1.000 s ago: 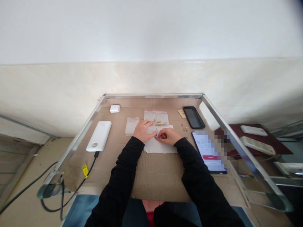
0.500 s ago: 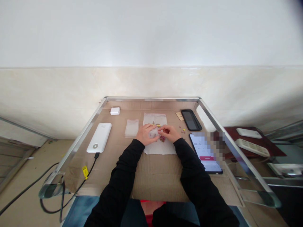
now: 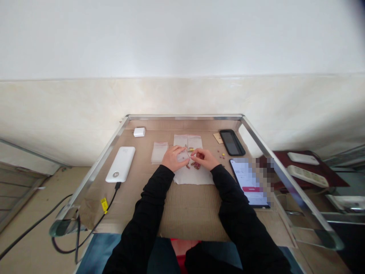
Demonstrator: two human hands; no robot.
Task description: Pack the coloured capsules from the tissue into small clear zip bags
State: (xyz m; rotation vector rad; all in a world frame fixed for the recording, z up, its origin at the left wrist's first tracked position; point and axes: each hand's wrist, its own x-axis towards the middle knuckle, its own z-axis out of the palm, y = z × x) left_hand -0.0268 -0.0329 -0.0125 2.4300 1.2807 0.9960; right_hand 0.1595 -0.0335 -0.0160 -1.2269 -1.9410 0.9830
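My left hand and my right hand meet above a white paper sheet. Between them, a small clear plastic bag is held nearly edge-on, and its contents are too small to tell. My left fingers hold one side of it, while my right fingertips pinch near its other edge. Several reddish-brown capsules lie on the paper just below my right hand. Behind my hands lies a larger clear bag with small yellow pills on it.
A clear bag lies left of the paper, with a white power bank and white charger beyond. Loose pills, a black phone and a lit phone lie right, on cardboard within a metal frame.
My hands have shifted slightly apart, and the small bag now appears narrower between them. The capsules on the paper show more plainly below my right hand. The view has moved slightly.
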